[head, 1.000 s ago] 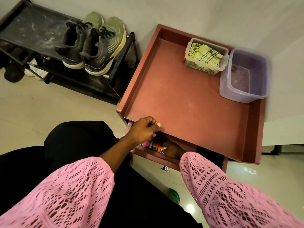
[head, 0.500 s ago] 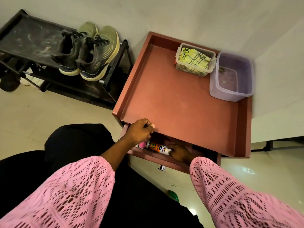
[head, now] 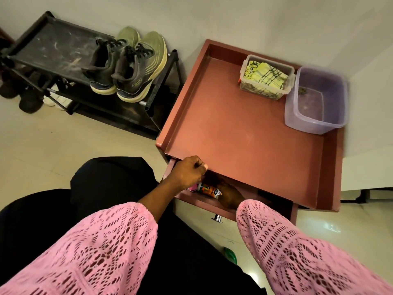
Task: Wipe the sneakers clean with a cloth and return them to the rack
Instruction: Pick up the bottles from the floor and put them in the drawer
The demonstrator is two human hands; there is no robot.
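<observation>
Right hand (head: 230, 195) back onto drawer bottle (head: 209, 190), grip unclear — left hand (head: 188, 174) fisted; sneakers (head: 125, 67) toes wallward.

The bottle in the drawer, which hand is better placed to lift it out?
Right. The right hand is inside the open drawer, touching the bottle; the left hand rests curled at the table edge.

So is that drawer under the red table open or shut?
Open. The drawer is pulled out below the table edge, a bottle showing inside, and the right hand reaches in.
</observation>
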